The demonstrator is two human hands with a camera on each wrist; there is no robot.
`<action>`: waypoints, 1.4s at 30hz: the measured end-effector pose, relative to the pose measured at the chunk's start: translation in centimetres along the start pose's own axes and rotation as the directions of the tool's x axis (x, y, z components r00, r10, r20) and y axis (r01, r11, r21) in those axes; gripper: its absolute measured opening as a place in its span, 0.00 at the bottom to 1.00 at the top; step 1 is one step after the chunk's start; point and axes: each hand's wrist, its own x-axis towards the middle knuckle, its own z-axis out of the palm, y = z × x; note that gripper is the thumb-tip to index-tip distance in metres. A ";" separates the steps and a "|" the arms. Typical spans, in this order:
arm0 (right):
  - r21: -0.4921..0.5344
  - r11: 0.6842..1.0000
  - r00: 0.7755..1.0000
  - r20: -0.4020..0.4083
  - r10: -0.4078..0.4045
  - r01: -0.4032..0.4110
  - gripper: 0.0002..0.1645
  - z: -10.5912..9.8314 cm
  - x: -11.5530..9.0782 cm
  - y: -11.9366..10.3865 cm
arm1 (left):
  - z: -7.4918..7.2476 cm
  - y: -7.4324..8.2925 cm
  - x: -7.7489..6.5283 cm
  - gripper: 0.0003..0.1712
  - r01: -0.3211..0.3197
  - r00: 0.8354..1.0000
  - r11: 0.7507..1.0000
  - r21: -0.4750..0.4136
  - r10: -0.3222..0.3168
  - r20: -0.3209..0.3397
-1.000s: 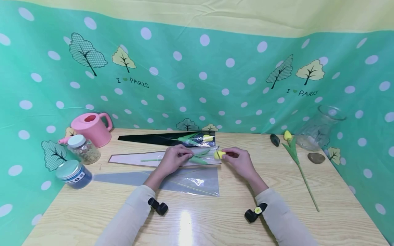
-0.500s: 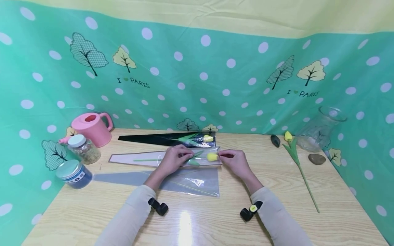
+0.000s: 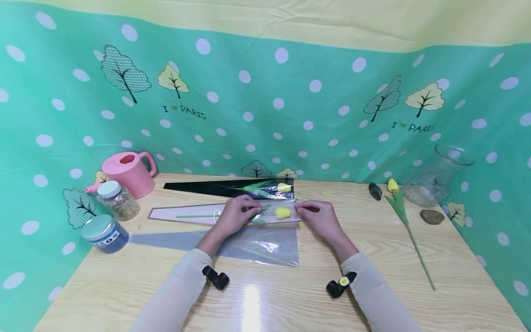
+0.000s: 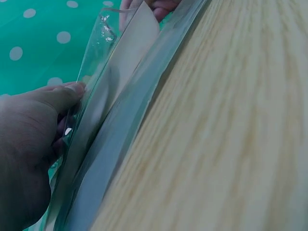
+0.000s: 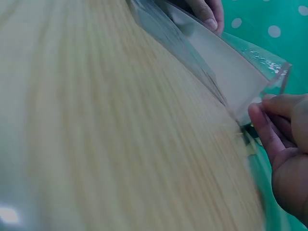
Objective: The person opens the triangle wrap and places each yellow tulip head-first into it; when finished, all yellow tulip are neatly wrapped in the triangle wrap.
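A white-backed clear flower sleeve [image 3: 163, 213] lies across the middle of the table with a yellow tulip [image 3: 283, 212] inside, its bloom near the wide right end. My left hand [image 3: 235, 214] pinches the sleeve's clear front film over the tulip's leaves, hiding part of the stem. At the wide end, my right hand [image 3: 321, 219] pinches the sleeve's edge between thumb and forefinger. Behind it lies a black sleeve [image 3: 195, 187] holding another yellow tulip [image 3: 284, 187]. A grey translucent sleeve [image 3: 278, 244] lies in front.
A pink watering can [image 3: 130, 173], a jar of pebbles [image 3: 120, 203] and a blue jar [image 3: 109, 236] stand at left. To the right are a loose yellow tulip [image 3: 410, 230], a dark stone [image 3: 375, 191], a brown stone [image 3: 432, 216] and a clear glass vase [image 3: 427, 184]. A green curtain backs the table.
The tulip has slid left, its bloom going from the sleeve's mouth to inside it. My right hand has let go of the bloom and now pinches the sleeve's edge. My left hand stays in place.
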 end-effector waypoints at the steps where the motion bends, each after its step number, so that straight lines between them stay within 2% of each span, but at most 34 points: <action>1: 0.020 1.000 1.000 0.005 0.011 -0.011 0.11 -0.3 -0.2 -0.1 | 0.0 -0.1 0.0 0.07 0.004 1.000 1.000 0.004 -0.004 0.004; 4: 0.111 0.993 0.999 0.026 0.036 -0.039 0.13 -1.0 -0.8 -0.6 | 0.0 -0.2 0.1 0.07 0.019 1.000 1.000 0.015 -0.020 0.017; 8: 0.156 0.987 0.999 0.026 0.034 -0.037 0.18 -1.8 -2.2 -1.3 | 0.0 -0.3 0.2 0.07 0.028 0.999 0.999 0.021 -0.029 0.025; 11: 0.106 0.994 1.000 0.029 0.002 -0.005 0.19 -2.2 -3.5 -1.7 | 0.1 -0.4 0.2 0.07 0.035 0.999 0.999 0.019 -0.035 0.026; 14: 0.049 0.998 0.996 0.074 -0.051 0.048 0.16 -2.2 -4.8 -1.6 | 0.0 -0.4 0.2 0.07 0.040 0.999 0.999 0.016 -0.040 0.031; 18: -0.013 0.993 0.981 0.157 -0.114 0.117 0.14 -1.5 -6.0 -0.9 | -0.1 -0.4 0.0 0.07 0.050 0.998 0.999 0.009 -0.050 0.035; 21: -0.051 0.985 0.971 0.183 -0.154 0.166 0.14 -1.0 -6.5 -0.3 | -0.2 -0.5 -0.1 0.07 0.061 0.998 0.998 0.004 -0.061 0.030; 27: -0.161 0.955 0.959 0.182 -0.219 0.248 0.16 -0.3 -7.0 0.4 | -0.4 -0.4 0.1 0.07 0.042 0.999 0.999 -0.006 -0.042 0.028; 34: -0.277 0.893 0.932 0.182 -0.314 0.355 0.11 0.3 -7.2 0.4 | -0.3 -0.5 0.4 0.07 0.034 0.999 0.999 -0.012 -0.034 0.021; 42: -0.294 0.886 0.932 0.161 -0.323 0.358 0.08 0.6 -7.3 0.4 | -0.3 -0.5 0.1 0.07 0.048 0.998 0.999 0.003 -0.048 0.033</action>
